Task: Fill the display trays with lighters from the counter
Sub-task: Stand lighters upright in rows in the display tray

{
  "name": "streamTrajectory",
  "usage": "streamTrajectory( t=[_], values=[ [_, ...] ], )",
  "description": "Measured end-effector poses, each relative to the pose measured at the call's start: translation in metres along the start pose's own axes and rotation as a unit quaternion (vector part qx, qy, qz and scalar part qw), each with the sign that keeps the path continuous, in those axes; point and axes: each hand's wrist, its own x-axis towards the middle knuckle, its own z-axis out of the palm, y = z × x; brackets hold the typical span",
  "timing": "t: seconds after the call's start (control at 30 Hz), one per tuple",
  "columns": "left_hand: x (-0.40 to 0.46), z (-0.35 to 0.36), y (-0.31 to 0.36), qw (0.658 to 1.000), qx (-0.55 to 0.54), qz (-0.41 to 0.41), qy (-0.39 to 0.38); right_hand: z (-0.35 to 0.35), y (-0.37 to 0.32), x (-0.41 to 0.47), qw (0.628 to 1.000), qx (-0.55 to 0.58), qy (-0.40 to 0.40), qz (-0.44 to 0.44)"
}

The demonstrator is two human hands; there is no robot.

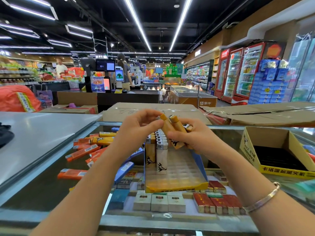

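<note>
Low in the frame's centre, the display tray (177, 174) is sitting on the glass table (51, 189), lighters (157, 150) standing along its back rows. Above it, the right hand (192, 135) is gripping a bundle of orange lighters (177, 128) while the left hand (136, 128) is pinching one. Loose lighters (85, 150) are lying at centre left.

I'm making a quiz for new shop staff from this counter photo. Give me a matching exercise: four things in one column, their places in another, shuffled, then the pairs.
Things:
1. bunch of orange lighters
2. loose orange lighters
3. yellow box
4. display tray

Places:
A. right side of the glass counter, open, dark inside
B. middle of the counter, lighters standing at its back
C. held in the right hand
D. lying on the glass, left of the tray

Pairs: 1-C, 2-D, 3-A, 4-B
</note>
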Motion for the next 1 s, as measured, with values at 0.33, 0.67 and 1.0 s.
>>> streamTrajectory(
  t=[0.33, 0.67, 1.0],
  values=[
    [-0.004, -0.032, 0.014, 0.993, 0.097, 0.050, 0.047, -0.005, 0.007, 0.006, 0.994, 0.004, 0.106, 0.018],
    [-0.010, -0.024, 0.006, 0.963, 0.249, 0.032, -0.094, -0.001, 0.007, 0.005, 0.994, 0.008, 0.110, 0.027],
    [-0.017, -0.025, -0.011, 0.948, 0.300, 0.080, -0.073, 0.000, 0.006, 0.005, 0.993, 0.004, 0.111, 0.028]
  ],
)
